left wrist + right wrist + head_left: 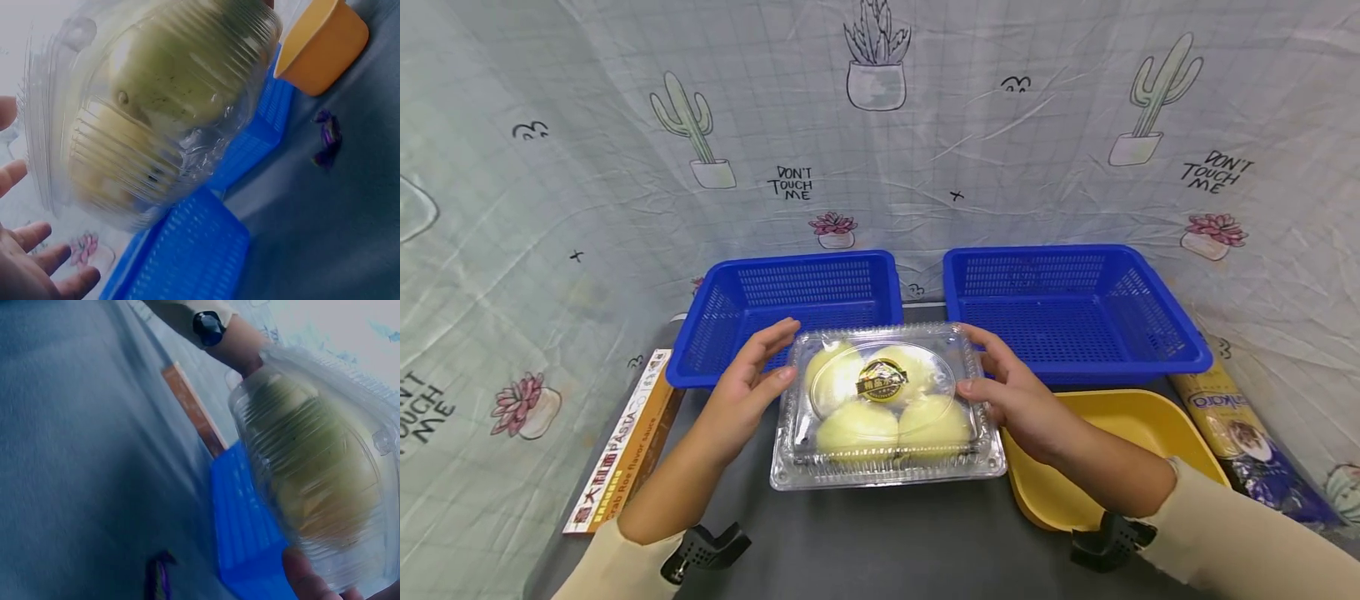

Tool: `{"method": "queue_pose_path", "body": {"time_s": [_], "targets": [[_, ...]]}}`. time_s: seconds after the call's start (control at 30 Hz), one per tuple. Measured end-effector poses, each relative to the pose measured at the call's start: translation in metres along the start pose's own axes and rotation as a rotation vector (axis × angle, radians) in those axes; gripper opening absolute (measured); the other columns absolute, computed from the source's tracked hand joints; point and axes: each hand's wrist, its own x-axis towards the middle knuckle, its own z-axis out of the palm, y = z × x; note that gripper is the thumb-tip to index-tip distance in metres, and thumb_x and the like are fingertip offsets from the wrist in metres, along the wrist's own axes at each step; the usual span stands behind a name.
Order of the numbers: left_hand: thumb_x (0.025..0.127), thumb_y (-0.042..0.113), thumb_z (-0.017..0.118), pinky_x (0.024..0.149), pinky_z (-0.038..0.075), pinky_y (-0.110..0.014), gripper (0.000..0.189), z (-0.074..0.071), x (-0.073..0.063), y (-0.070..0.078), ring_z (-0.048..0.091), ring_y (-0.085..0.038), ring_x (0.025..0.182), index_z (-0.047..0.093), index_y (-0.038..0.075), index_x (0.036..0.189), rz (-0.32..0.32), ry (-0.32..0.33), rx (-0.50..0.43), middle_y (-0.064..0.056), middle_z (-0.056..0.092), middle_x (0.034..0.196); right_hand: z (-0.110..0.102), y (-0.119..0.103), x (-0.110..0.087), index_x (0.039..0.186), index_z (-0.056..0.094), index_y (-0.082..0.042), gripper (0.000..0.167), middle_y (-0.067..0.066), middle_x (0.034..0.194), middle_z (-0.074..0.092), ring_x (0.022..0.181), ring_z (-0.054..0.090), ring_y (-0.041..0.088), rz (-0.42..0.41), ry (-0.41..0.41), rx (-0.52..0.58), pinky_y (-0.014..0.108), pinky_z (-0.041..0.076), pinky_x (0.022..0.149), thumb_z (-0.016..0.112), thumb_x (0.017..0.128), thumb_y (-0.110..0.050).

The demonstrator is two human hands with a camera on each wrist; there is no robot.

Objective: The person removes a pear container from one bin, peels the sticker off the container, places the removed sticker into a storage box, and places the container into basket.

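Note:
A clear plastic clamshell box [880,479] with a round label on its lid is held up above the dark table. Inside sit several pale yellow-green round fruits [859,429]. My right hand [1018,404] grips the box's right side, thumb on the lid edge, fingers around the side. My left hand [745,387] is by the left side with its fingers spread; in the left wrist view the left hand's fingers [53,256] stand apart from the box. Below the box, a small purple-wrapped piece [328,139] lies on the table, hidden in the head view.
Two blue plastic baskets, left [805,262] and right [1037,254], stand at the back against a patterned curtain. A yellow tray [1120,425] lies under my right forearm. An orange-and-white pasta box [625,450] is at the left, a gold-and-blue bag [1247,437] at the right.

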Motion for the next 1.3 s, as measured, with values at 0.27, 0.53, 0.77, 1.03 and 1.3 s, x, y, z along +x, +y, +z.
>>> {"method": "queue_pose_path", "body": {"time_s": [0.27,0.53,0.77,1.03,1.3], "targets": [[0.108,-0.004,0.049,0.11,0.041,-0.018,0.055,-0.012,-0.029,-0.01,0.038,-0.026,0.15,0.035,-0.002,0.162,0.024,0.057,-0.048,0.002,0.043,0.163,0.025,0.01,0.007,0.168,0.026,-0.024,0.082,0.026,0.154,0.039,0.109,0.061,0.033,0.021,-0.02,0.011,0.041,0.06,0.075,0.07,0.098,-0.018],[0.107,-0.009,0.046,0.109,0.041,-0.02,0.057,-0.023,-0.05,-0.018,0.04,-0.025,0.149,0.036,-0.002,0.162,0.051,0.093,-0.089,-0.002,0.042,0.165,0.048,0.023,0.009,0.166,0.03,-0.02,0.082,0.026,0.151,0.041,0.104,0.062,0.029,0.016,-0.032,0.045,0.036,0.058,0.069,0.072,0.096,-0.015],[0.105,-0.012,0.044,0.109,0.04,-0.021,0.058,-0.033,-0.064,-0.025,0.042,-0.022,0.148,0.036,-0.002,0.162,0.057,0.097,-0.112,-0.002,0.045,0.165,0.066,0.035,0.009,0.166,0.03,-0.018,0.082,0.027,0.15,0.042,0.105,0.065,0.026,0.018,-0.043,0.094,0.038,0.06,0.073,0.072,0.095,-0.01],[0.104,-0.015,0.043,0.108,0.045,-0.02,0.057,-0.042,-0.078,-0.037,0.046,-0.019,0.146,0.036,-0.006,0.16,0.05,0.094,-0.115,-0.008,0.046,0.164,0.081,0.047,0.007,0.165,0.032,-0.018,0.082,0.025,0.148,0.045,0.102,0.064,0.024,0.045,-0.005,0.116,0.036,0.059,0.073,0.073,0.094,-0.01],[0.102,-0.018,0.043,0.11,0.043,-0.019,0.061,-0.051,-0.095,-0.046,0.045,-0.017,0.147,0.035,-0.007,0.161,0.048,0.075,-0.114,-0.009,0.046,0.164,0.101,0.059,0.011,0.164,0.037,-0.019,0.083,0.023,0.141,0.049,0.097,0.065,0.023,0.064,0.038,0.101,0.033,0.058,0.071,0.075,0.091,-0.007]]}}
